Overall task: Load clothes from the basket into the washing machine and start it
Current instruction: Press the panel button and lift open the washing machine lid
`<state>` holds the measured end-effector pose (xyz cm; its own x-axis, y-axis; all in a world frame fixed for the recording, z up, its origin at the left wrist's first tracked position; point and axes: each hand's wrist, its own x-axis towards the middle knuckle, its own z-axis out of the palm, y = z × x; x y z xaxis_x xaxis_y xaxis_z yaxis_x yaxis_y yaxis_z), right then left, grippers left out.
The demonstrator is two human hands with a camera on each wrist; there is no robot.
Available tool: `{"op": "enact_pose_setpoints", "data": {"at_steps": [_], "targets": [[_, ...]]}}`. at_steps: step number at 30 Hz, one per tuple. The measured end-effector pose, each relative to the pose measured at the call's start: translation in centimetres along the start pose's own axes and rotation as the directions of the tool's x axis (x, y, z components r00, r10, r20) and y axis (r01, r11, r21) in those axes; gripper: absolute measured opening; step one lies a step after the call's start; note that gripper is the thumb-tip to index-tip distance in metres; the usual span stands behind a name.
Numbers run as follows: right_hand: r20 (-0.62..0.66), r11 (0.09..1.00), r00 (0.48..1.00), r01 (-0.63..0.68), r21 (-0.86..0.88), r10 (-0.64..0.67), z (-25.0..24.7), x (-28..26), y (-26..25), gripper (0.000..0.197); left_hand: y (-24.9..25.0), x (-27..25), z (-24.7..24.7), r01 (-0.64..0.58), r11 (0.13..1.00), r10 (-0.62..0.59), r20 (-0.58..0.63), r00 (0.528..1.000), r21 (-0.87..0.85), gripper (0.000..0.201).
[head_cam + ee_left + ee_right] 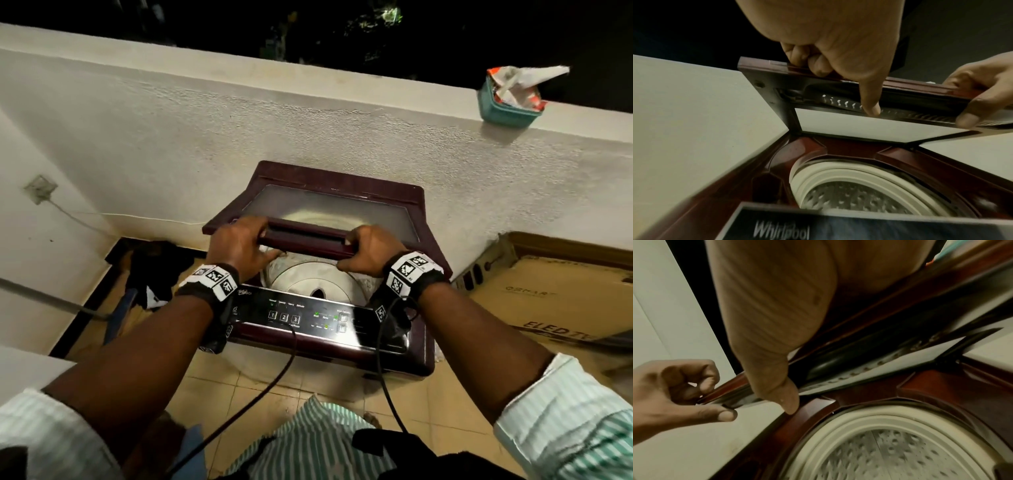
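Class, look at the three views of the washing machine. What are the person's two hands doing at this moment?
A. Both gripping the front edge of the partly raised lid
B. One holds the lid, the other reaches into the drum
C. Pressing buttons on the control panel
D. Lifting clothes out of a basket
A: the left hand and the right hand each curl round the front edge of the lid, which is tilted above the drum.

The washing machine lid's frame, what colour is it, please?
Dark maroon lid; the head view shows it best.
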<state>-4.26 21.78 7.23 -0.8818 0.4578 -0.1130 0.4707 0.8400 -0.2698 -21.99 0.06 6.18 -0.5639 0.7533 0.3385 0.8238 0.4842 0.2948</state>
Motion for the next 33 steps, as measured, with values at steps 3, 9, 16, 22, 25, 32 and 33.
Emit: {"op": "enact_pose_setpoints", "data": {"at_steps": [3, 9, 16, 22, 25, 32, 33], "targets": [[-0.078, 0.998, 0.997, 0.018, 0.06, -0.013, -2.3, 0.1, 0.1, 0.046, 0.0, 1.3, -1.1, -0.062, 0.998, 0.062, -0.024, 0.998, 0.015, 0.051], [-0.329, 0.991, 0.943, 0.093, 0.097, -0.056, -4.8, -0.5, 1.1, 0.05, 0.7, 3.3, -2.1, -0.051, 0.999, 0.052, -0.099, 0.994, 0.012, 0.057], [-0.65, 0.991, 0.751, 0.038, -0.132, -0.115, -5.3, -0.8, 3.1, 0.048, 1.9, 8.5, -3.2, 0.007, 0.995, -0.029, -0.233, 0.972, -0.096, 0.054], [-0.761, 0.966, 0.613, -0.252, 0.064, 0.21, -7.7, -0.1, 7.2, 0.075, 2.9, 12.2, -2.6, 0.025, 0.984, -0.083, -0.331, 0.94, -0.176, 0.06], [-0.778, 0.948, 0.543, -0.214, 0.237, 0.317, -8.8, 1.6, 9.9, 0.08, 3.3, 13.9, -2.4, 0.053, 0.987, -0.104, -0.349, 0.931, -0.151, 0.064], [-0.737, 0.843, 0.565, 0.13, 0.522, 0.37, -10.2, 5.9, 13.2, 0.079, 4.9, 17.2, -1.1, 0.105, 0.99, -0.129, -0.289, 0.949, -0.099, 0.087], [-0.706, 0.801, 0.563, 0.124, 0.586, 0.43, -10.4, 6.5, 13.6, 0.084, 5.1, 17.6, -0.7, 0.114, 0.988, -0.136, -0.252, 0.958, -0.1, 0.093]]}}
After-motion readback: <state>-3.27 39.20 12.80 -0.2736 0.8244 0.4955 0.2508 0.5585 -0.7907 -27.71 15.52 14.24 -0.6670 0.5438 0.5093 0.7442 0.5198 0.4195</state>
